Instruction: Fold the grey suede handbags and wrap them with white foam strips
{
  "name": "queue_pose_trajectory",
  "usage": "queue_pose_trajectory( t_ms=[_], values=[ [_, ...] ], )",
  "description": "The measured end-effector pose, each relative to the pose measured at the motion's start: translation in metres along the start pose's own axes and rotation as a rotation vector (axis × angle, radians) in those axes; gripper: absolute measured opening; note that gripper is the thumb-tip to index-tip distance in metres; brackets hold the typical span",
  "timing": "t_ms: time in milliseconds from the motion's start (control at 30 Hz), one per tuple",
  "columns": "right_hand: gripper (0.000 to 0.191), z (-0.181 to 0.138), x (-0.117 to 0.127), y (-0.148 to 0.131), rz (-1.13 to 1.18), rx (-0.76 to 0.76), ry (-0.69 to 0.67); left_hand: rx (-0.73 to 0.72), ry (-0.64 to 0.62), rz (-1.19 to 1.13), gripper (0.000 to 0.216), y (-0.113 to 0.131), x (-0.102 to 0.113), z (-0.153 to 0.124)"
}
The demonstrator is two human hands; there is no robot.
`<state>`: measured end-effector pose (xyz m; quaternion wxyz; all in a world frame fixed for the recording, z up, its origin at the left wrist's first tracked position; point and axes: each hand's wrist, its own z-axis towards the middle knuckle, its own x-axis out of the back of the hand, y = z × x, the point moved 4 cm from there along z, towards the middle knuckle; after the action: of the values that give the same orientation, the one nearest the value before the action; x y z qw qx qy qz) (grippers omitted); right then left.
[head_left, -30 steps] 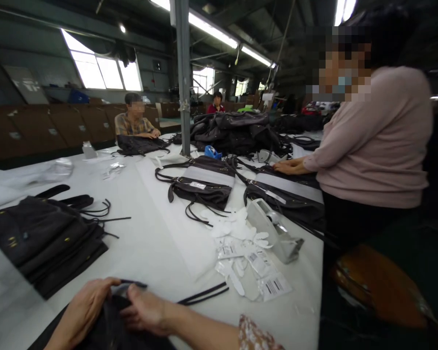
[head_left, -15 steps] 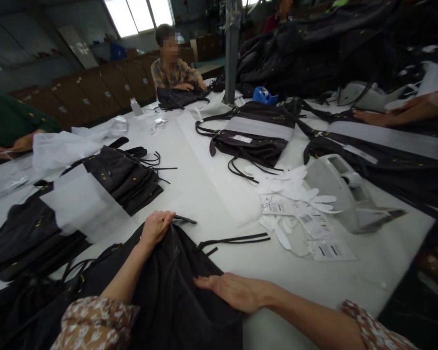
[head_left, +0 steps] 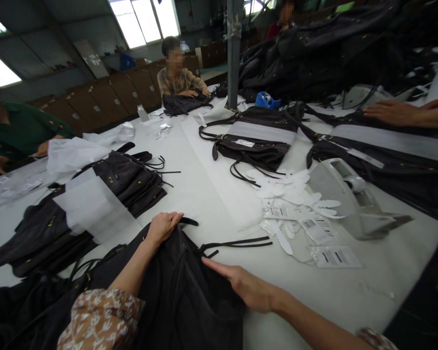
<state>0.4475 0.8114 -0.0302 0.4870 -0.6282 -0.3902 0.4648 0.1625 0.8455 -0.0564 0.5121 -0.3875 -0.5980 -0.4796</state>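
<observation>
A dark bag (head_left: 182, 301) lies on the white table (head_left: 204, 194) right in front of me. My left hand (head_left: 163, 226) grips its far top edge, fingers curled over the fabric. My right hand (head_left: 243, 286) lies flat on the bag's right side with fingers stretched out toward the left. Thin black straps (head_left: 237, 241) trail from the bag to the right.
A stack of dark bags (head_left: 127, 182) with white paper (head_left: 91, 204) lies at left. White barcode tags (head_left: 302, 218) and a grey tape dispenser (head_left: 354, 199) sit at right. More bags (head_left: 255, 138) lie beyond. Other people (head_left: 177, 73) work around the table; a co-worker's hand (head_left: 390, 111) rests at right.
The camera dropped from looking across the room to looking down at the table. My right hand slid from beside the left hand to the bag's right side and flattened out.
</observation>
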Motion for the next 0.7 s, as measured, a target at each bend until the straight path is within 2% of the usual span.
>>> queue_pose_trajectory(
  t_ms=[133,200,267,400,467,600,700],
  values=[
    [0.103,0.044,-0.005,0.025,0.479,-0.176,0.109,-0.021,-0.026,0.005,0.055,0.003,-0.004,0.002],
    [0.103,0.070,0.004,0.030,0.632,-0.170,0.239,-0.039,-0.009,0.011,0.056,0.007,-0.004,0.002],
    [0.098,0.099,0.013,0.026,0.746,-0.114,0.302,-0.058,0.032,0.021,0.057,0.011,-0.003,0.003],
    [0.088,0.157,0.019,0.013,0.781,0.092,0.204,-0.114,0.133,0.032,0.054,0.016,0.001,0.005],
    [0.085,0.178,0.018,0.015,0.786,0.117,0.203,-0.142,0.183,0.030,0.053,0.017,0.004,0.002],
    [0.085,0.204,0.023,0.023,0.802,-0.017,0.268,-0.244,0.201,0.007,0.054,0.023,0.008,-0.010],
    [0.086,0.215,0.030,0.018,0.797,-0.149,0.199,-0.367,0.116,0.002,0.054,0.033,0.012,-0.011]
  ],
)
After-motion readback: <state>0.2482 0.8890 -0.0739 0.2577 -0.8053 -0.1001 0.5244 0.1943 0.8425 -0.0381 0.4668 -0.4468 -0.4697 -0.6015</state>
